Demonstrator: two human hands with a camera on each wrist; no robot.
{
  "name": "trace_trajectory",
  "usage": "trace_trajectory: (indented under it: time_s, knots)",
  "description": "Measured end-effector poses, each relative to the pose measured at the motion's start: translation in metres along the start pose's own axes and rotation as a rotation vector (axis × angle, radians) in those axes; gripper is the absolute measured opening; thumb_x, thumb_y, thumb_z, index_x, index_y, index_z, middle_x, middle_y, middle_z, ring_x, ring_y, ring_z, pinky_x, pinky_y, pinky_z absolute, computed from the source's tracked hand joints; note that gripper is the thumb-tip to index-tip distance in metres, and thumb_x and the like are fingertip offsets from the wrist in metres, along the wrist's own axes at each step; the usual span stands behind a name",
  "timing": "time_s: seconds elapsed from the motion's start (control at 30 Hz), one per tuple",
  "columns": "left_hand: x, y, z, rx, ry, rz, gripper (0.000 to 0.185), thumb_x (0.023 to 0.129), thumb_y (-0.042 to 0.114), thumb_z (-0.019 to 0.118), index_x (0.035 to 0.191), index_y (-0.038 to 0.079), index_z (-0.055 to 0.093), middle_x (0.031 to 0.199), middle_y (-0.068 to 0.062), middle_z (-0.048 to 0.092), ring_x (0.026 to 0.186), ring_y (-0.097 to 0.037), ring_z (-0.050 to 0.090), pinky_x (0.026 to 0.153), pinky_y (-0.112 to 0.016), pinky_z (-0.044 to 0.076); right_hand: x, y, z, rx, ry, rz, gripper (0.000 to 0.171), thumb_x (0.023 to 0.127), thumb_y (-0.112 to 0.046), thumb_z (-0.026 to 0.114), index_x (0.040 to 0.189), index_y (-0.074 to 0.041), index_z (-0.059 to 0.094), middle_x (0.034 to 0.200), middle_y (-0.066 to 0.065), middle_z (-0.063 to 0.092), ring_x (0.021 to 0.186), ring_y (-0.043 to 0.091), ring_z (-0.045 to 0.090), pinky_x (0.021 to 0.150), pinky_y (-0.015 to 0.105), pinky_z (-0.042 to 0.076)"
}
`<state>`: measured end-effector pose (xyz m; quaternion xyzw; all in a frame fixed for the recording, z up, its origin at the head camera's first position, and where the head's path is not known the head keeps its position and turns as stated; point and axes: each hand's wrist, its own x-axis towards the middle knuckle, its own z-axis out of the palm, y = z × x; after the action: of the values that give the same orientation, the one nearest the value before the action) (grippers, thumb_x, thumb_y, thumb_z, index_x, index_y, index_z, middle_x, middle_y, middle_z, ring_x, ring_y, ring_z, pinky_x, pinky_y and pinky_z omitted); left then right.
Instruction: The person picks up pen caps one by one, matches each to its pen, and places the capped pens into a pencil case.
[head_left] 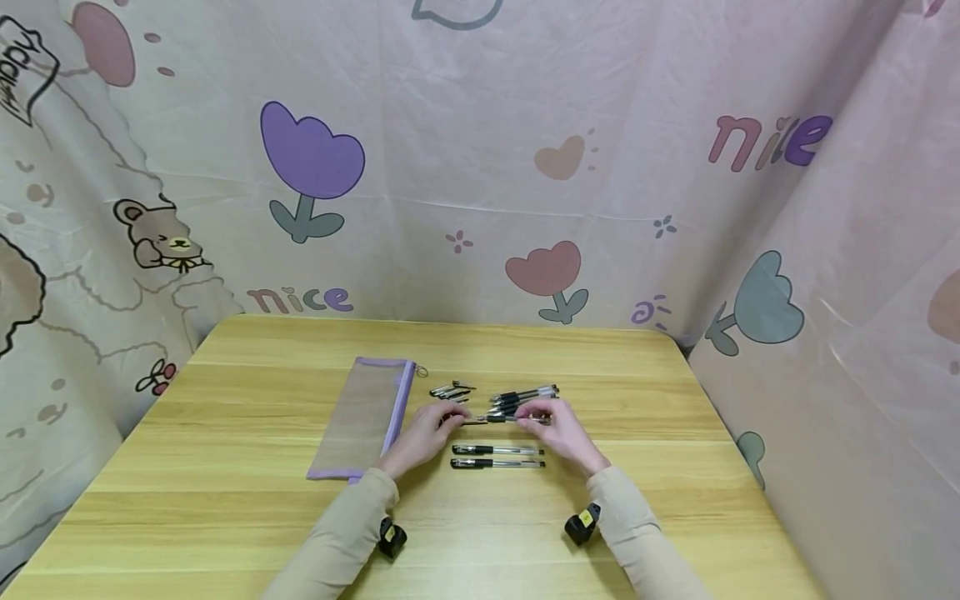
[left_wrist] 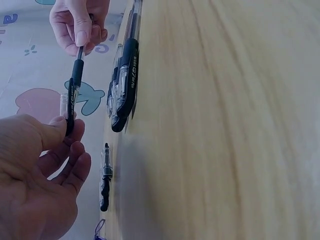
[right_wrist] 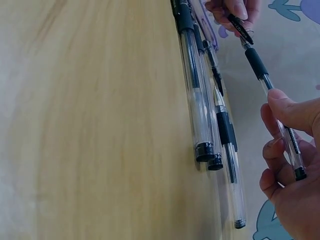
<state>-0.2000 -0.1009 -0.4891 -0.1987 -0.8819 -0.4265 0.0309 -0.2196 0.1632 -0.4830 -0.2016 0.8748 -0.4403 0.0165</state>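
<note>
- Our left hand (head_left: 429,429) has a narrow grip, pinching a black-clipped pen cap (left_wrist: 71,107) between thumb and fingers.
- Our right hand (head_left: 555,425) holds a clear-barrelled pen (right_wrist: 257,64) in its closed grip; the pen's tip meets the cap's mouth, though we cannot tell how far inside it sits.
- Both are above the worktop (head_left: 225,500), between our hands.
- Nearer us lie two capped pens (head_left: 497,463), side by side.
- Beyond our hands we see loose caps (head_left: 452,391) left, uncapped pens (head_left: 525,397) right.
- A purple-edged pouch (head_left: 360,417) lies at left.
</note>
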Motion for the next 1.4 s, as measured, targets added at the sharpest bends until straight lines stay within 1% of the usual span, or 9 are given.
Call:
trace_trajectory:
  time_s: [0.2, 0.37, 0.47, 0.57, 0.7, 0.8, 1.07, 1.27, 1.4]
  knots:
    - [0.0, -0.001, 0.0, -0.006, 0.009, -0.001, 0.017, 0.1, 0.007, 0.058, 0.11, 0.006, 0.072, 0.116, -0.013, 0.073, 0.112, -0.031, 0.067, 0.102, -0.05, 0.051, 0.001, 0.001, 0.001, 0.002, 0.004, -0.027, 0.015, 0.089, -0.006, 0.072, 0.104, -0.005, 0.074, 0.106, 0.013, 0.075, 0.093, 0.018, 0.065, 0.081, 0.024, 0.054]
    - [-0.001, -0.003, 0.0, -0.003, 0.028, -0.03, 0.018, 0.099, 0.007, 0.059, 0.111, 0.007, 0.072, 0.116, -0.012, 0.073, 0.113, -0.031, 0.067, 0.102, -0.05, 0.052, 0.001, 0.003, -0.003, 0.012, 0.026, -0.029, 0.013, 0.089, -0.006, 0.073, 0.101, -0.005, 0.075, 0.103, 0.013, 0.075, 0.091, 0.016, 0.064, 0.079, 0.02, 0.052]
    - [-0.001, -0.003, 0.0, 0.002, 0.036, -0.035, 0.017, 0.099, 0.007, 0.059, 0.111, 0.007, 0.072, 0.116, -0.012, 0.073, 0.114, -0.031, 0.067, 0.103, -0.05, 0.051, 0.0, 0.003, -0.004, 0.015, 0.025, -0.032, 0.012, 0.088, -0.006, 0.073, 0.101, -0.005, 0.075, 0.103, 0.013, 0.075, 0.091, 0.018, 0.065, 0.078, 0.021, 0.052]
    - [-0.001, -0.001, 0.001, 0.002, 0.027, -0.024, 0.017, 0.099, 0.007, 0.059, 0.111, 0.006, 0.072, 0.117, -0.013, 0.073, 0.114, -0.032, 0.066, 0.103, -0.05, 0.051, 0.0, 0.001, -0.004, 0.002, 0.01, -0.037, 0.013, 0.089, -0.006, 0.073, 0.102, -0.006, 0.075, 0.105, 0.013, 0.075, 0.095, 0.021, 0.066, 0.083, 0.027, 0.055]
    - [0.0, 0.001, 0.002, -0.001, 0.004, 0.005, 0.017, 0.1, 0.007, 0.058, 0.11, 0.007, 0.072, 0.117, -0.012, 0.073, 0.112, -0.03, 0.067, 0.101, -0.048, 0.053, 0.0, -0.002, -0.002, -0.009, -0.004, -0.039, 0.016, 0.089, -0.008, 0.073, 0.104, -0.006, 0.074, 0.108, 0.011, 0.075, 0.102, 0.026, 0.067, 0.093, 0.042, 0.056]
    - [0.001, 0.002, 0.002, -0.006, -0.004, 0.023, 0.017, 0.099, 0.007, 0.058, 0.108, 0.007, 0.073, 0.115, -0.011, 0.074, 0.108, -0.028, 0.068, 0.097, -0.045, 0.055, 0.0, -0.003, 0.001, 0.001, -0.011, -0.047, 0.017, 0.089, -0.008, 0.073, 0.106, -0.005, 0.074, 0.108, 0.011, 0.075, 0.104, 0.027, 0.067, 0.095, 0.045, 0.056]
    - [0.001, 0.001, 0.003, -0.052, -0.006, 0.031, 0.017, 0.098, 0.005, 0.06, 0.109, 0.006, 0.074, 0.112, -0.011, 0.075, 0.101, -0.025, 0.07, 0.09, -0.035, 0.058, 0.001, -0.002, 0.004, 0.04, -0.006, -0.069, 0.015, 0.087, -0.006, 0.074, 0.103, -0.005, 0.076, 0.105, 0.011, 0.076, 0.097, 0.022, 0.068, 0.088, 0.027, 0.056]
    - [0.001, 0.002, 0.003, -0.072, 0.029, 0.038, 0.015, 0.095, 0.003, 0.065, 0.105, 0.004, 0.076, 0.107, -0.012, 0.076, 0.1, -0.026, 0.071, 0.088, -0.034, 0.06, 0.002, 0.0, 0.007, 0.064, 0.004, -0.09, 0.014, 0.087, -0.007, 0.075, 0.101, -0.004, 0.076, 0.103, 0.013, 0.075, 0.098, 0.026, 0.068, 0.088, 0.023, 0.054]
    - [0.0, 0.004, 0.003, -0.078, 0.048, 0.046, 0.015, 0.093, 0.001, 0.066, 0.103, 0.004, 0.077, 0.106, -0.013, 0.076, 0.1, -0.027, 0.072, 0.087, -0.034, 0.06, 0.002, -0.002, 0.007, 0.062, 0.01, -0.088, 0.015, 0.087, -0.006, 0.075, 0.101, -0.003, 0.076, 0.102, 0.013, 0.075, 0.098, 0.025, 0.067, 0.09, 0.027, 0.054]
